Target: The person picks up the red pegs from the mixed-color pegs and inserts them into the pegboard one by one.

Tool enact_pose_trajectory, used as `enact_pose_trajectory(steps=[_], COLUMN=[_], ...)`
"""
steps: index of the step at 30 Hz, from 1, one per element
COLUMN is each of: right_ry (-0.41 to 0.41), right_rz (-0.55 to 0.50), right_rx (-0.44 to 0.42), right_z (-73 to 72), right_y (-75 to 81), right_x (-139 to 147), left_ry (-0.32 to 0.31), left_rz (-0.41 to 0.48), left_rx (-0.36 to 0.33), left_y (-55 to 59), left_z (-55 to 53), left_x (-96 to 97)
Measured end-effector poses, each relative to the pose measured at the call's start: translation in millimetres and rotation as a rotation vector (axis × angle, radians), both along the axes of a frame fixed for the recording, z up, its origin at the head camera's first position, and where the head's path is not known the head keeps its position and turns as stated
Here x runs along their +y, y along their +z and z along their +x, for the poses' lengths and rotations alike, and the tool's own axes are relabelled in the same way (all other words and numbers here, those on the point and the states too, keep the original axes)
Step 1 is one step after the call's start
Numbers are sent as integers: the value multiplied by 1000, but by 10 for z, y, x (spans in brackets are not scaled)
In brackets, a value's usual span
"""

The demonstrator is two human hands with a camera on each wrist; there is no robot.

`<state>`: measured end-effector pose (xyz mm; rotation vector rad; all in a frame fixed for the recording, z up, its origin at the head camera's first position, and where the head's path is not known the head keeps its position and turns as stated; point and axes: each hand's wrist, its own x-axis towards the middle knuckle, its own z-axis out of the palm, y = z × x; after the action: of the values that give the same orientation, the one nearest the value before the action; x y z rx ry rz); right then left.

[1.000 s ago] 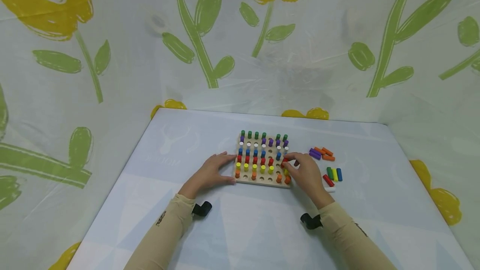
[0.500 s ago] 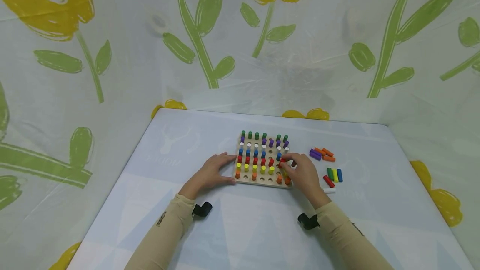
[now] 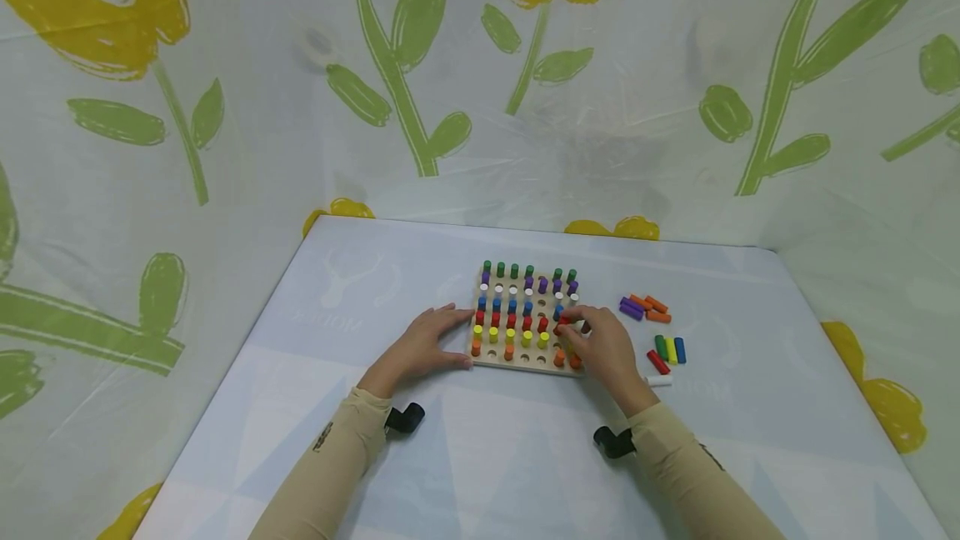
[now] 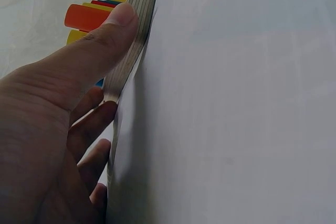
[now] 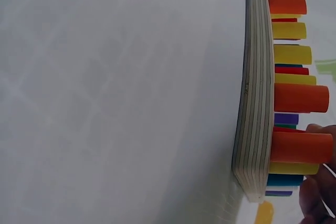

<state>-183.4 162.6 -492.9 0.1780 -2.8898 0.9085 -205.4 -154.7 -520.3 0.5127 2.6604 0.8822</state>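
Note:
A wooden pegboard (image 3: 525,367) lies on the table, with rows of upright green, purple, white, blue, red, yellow and orange pegs and some bare holes. My left hand (image 3: 422,347) rests at its front-left corner. Up close in the left wrist view, the thumb (image 4: 113,27) touches the layered front edge, with the other fingers by the side. My right hand (image 3: 611,348) is over the board's right part, pinching a red peg (image 3: 561,328) between thumb and fingertips in the red row. The right wrist view shows orange pegs (image 5: 302,148) partly hiding that hand's fingertips.
Right of the board lie loose pegs: orange (image 3: 658,317), purple (image 3: 631,308), green (image 3: 661,347), yellow (image 3: 671,350), blue (image 3: 680,350), red (image 3: 658,362) and white (image 3: 659,381). Behind the table (image 3: 420,448) hangs a flower-print curtain (image 3: 630,140).
My right hand has shifted slightly left with the red peg, from near the board's right edge to the neighbouring column. The left hand has stayed at the corner.

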Motion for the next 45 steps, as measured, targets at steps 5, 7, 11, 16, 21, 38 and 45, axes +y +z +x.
enact_pose_trajectory(steps=[5, 7, 11, 16, 21, 38, 45], right_ry=[1, 5, 7, 9, 11, -3, -17], right_rz=[8, 11, 21, 20, 17, -2, 2], right_rx=[-20, -37, -58, -51, -40, -19, -10], right_z=[-13, -20, -33, -32, -22, 27, 46], right_y=[-2, -2, -16, -15, -8, 10, 8], right_x=[-14, -19, -15, -7, -12, 16, 49], left_ry=[4, 4, -1, 0, 4, -2, -6], left_rz=[2, 4, 1, 3, 5, -8, -16], left_rx=[-6, -9, -8, -3, -13, -1, 6], left_y=[13, 20, 21, 15, 18, 11, 14], left_z=[2, 4, 1, -2, 0, -2, -5], left_x=[4, 6, 7, 5, 3, 5, 12])
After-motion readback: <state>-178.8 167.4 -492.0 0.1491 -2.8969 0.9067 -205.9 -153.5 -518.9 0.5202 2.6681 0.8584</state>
